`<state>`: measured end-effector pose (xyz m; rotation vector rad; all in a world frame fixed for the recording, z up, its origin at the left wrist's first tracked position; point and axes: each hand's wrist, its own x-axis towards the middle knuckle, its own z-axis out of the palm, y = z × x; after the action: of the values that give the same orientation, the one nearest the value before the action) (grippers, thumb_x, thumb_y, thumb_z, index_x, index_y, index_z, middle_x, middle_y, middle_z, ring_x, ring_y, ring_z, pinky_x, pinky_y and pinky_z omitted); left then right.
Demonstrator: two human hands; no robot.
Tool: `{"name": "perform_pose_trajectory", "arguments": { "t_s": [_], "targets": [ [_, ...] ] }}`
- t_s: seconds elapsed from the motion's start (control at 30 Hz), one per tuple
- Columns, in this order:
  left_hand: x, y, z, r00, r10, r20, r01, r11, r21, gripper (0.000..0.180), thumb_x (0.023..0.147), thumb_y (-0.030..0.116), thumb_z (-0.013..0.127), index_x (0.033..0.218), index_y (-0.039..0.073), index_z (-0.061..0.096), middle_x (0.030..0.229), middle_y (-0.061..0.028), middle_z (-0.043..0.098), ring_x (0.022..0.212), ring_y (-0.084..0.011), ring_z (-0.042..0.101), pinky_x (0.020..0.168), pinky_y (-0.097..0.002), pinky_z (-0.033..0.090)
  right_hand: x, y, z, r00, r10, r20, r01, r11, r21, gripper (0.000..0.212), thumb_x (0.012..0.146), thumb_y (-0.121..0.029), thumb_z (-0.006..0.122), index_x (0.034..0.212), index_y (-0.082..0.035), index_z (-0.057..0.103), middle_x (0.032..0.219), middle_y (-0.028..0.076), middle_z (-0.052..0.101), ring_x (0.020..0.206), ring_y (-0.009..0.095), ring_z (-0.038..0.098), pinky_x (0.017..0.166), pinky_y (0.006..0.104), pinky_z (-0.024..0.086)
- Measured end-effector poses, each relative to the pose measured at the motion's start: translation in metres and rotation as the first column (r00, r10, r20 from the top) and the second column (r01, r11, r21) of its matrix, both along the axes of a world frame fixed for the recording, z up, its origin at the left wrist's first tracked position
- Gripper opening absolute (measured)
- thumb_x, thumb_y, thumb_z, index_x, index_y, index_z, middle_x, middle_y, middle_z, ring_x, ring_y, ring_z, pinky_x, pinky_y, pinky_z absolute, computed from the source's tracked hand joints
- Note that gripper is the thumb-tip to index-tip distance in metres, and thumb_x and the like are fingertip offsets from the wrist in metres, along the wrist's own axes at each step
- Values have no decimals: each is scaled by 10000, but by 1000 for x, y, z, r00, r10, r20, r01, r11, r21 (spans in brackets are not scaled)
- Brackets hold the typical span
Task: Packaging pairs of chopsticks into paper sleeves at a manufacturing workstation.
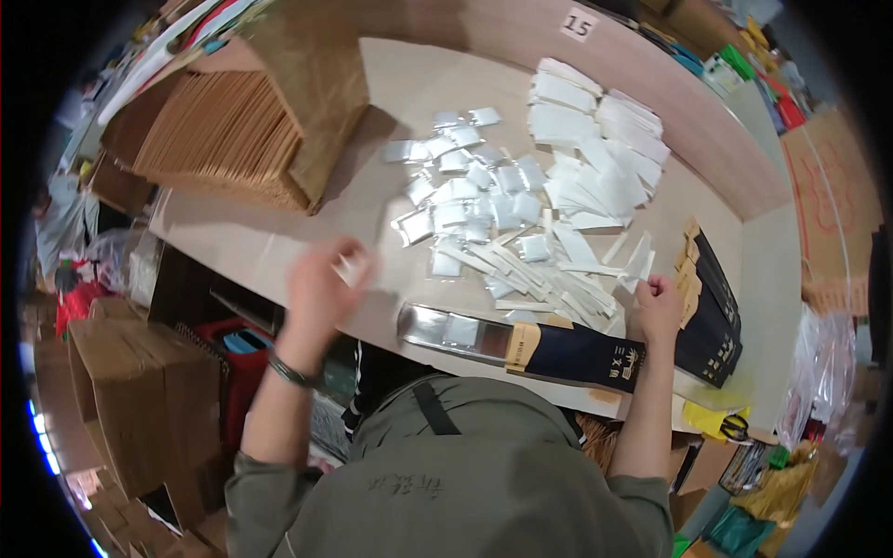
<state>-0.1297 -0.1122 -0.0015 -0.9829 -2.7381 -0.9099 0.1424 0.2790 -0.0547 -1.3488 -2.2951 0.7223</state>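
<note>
Head view: from here I see a folded white paper slip pinched by the right hand over the table, a motion-blurred left hand curled around a small white item, and a navy-and-kraft pouch lying between the forearms.

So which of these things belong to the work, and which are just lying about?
Likely in use:
white piece in the right hand
blurred white thing in the left hand
clear packets
white slips
dark sleeves

Probably just lying about:
left carton
plastic bag at right
</note>
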Motion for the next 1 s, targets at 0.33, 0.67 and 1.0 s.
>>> {"name": "perform_pose_trajectory", "arguments": {
  "t_s": [0.33,0.67,1.0],
  "targets": [
    [-180,-10,56,975,107,-197,-166,933,-319,199,814,99,591,960,55,720,887,-219,679,867,-390,652,764,-444,523,-94,-175,40,289,933,214,-957,283,57,93,725,-54,615,803,-85,573,803,131,575,777,354,591,685,433,499],
    [-190,-12,55,994,83,-65,-98,958,-269,201,895,199,554,915,26,654,891,-243,672,866,-423,646,736,-481,513,-88,-198,29,444,876,188,-890,456,-21,122,868,-182,644,889,-72,594,847,132,588,796,340,620,658,436,497],
    [-79,-66,12,902,155,402,-384,712,588,140,1010,152,528,994,32,600,791,38,532,696,-58,448,633,-216,386,-44,-163,51,538,843,-5,-829,530,178,232,761,-160,753,908,-47,613,1024,141,628,936,340,614,801,428,498]
  ]
}}
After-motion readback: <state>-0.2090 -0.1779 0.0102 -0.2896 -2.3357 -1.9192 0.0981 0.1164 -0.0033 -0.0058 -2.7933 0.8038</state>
